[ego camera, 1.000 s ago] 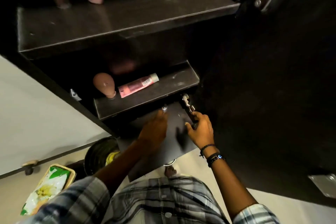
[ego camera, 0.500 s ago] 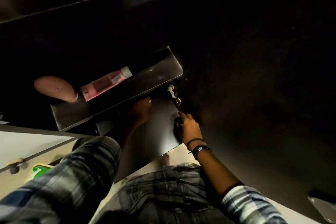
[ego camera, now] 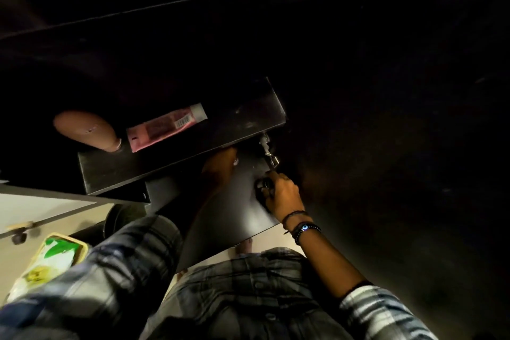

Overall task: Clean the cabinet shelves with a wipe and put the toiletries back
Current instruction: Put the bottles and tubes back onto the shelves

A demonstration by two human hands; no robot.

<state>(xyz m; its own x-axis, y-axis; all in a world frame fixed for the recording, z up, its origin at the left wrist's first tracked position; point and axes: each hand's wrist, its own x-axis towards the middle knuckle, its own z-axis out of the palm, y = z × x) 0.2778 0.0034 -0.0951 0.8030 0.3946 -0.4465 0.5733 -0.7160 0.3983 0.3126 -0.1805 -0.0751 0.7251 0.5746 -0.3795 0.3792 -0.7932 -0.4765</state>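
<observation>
The dark cabinet's small middle shelf [ego camera: 242, 119] carries a pink tube [ego camera: 165, 127] lying flat and a brown rounded bottle [ego camera: 85, 130] on its side at the left. Below it is the bottom shelf [ego camera: 234, 210]. My left hand [ego camera: 218, 168] reaches in under the middle shelf, palm down on the bottom shelf; its fingers are partly hidden and no wipe shows. My right hand [ego camera: 281, 196] rests at the bottom shelf's right edge, fingers curled round a small dark round object [ego camera: 263, 185], just below a metal hinge [ego camera: 269, 152].
A long upper shelf [ego camera: 193, 0] runs across the top. The open dark cabinet door [ego camera: 386, 146] fills the right side. A green and white wipes pack [ego camera: 52, 259] lies low at the left beside a black bin [ego camera: 121, 218]. A white panel borders the cabinet at the left.
My head has dropped and come closer, so the upper shelf's bottles are out of view. My left hand has slid deeper under the middle shelf. My right hand stays at the shelf's right edge.
</observation>
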